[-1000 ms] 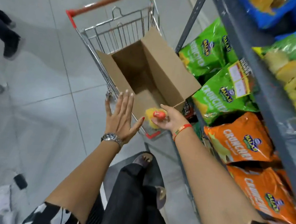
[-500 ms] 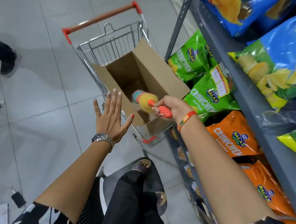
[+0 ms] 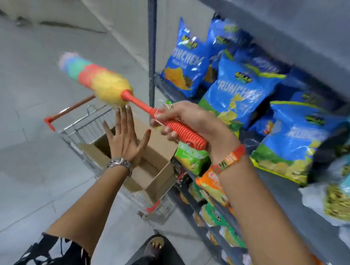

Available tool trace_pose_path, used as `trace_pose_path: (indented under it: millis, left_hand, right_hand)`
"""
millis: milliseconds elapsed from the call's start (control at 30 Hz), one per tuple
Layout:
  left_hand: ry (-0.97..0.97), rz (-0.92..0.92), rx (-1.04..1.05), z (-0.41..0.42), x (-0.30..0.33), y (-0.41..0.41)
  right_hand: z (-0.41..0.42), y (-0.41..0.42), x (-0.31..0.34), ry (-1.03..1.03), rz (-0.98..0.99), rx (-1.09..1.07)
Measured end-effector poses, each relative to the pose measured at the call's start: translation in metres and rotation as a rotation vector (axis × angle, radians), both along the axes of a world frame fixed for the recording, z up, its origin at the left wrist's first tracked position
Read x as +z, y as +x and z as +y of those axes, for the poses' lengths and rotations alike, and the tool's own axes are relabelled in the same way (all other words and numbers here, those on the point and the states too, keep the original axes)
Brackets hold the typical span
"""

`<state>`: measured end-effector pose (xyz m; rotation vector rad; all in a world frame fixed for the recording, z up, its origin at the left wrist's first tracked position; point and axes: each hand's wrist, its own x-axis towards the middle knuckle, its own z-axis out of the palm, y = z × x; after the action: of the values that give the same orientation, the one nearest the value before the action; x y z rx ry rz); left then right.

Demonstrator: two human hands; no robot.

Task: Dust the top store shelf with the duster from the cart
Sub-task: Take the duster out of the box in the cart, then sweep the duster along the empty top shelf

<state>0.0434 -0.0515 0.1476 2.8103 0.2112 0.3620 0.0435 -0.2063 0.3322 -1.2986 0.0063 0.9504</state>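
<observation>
The right hand grips the duster by its ribbed handle; the left hand hovers spread and empty. Best raise the fluffy head clear of the chip bags toward the top shelf.

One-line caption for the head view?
Right hand holds the rainbow duster above the cart; left hand open.

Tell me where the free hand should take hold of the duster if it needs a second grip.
Probably the smooth red shaft of the duster, between the fluffy head and the right hand on the ribbed grip. Come from below: the left hand is open just beneath it.
</observation>
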Motion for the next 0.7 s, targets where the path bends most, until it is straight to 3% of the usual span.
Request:
trace_pose_path:
  millis: [167, 367, 567, 700]
  left_hand:
    - [-0.077, -0.236, -0.175, -0.054, 0.076, 0.044]
    - [-0.14, -0.398, -0.36, -0.129, 0.131, 0.07]
    - [-0.089, -0.477, -0.548, -0.188, 0.161, 0.091]
    - [-0.143, -0.595, -0.671, -0.219, 0.17, 0.09]
  right_hand:
    - [-0.061, -0.054, 0.085, 0.092, -0.273, -0.116]
    - [-0.124, -0.113, 0.12, 0.189, -0.457, -0.466]
    - [-0.166, -0.172, 0.116, 0.274, -0.417, -0.606]
    - [-0.184, -0.204, 0.117, 0.238, -0.477, -0.846]
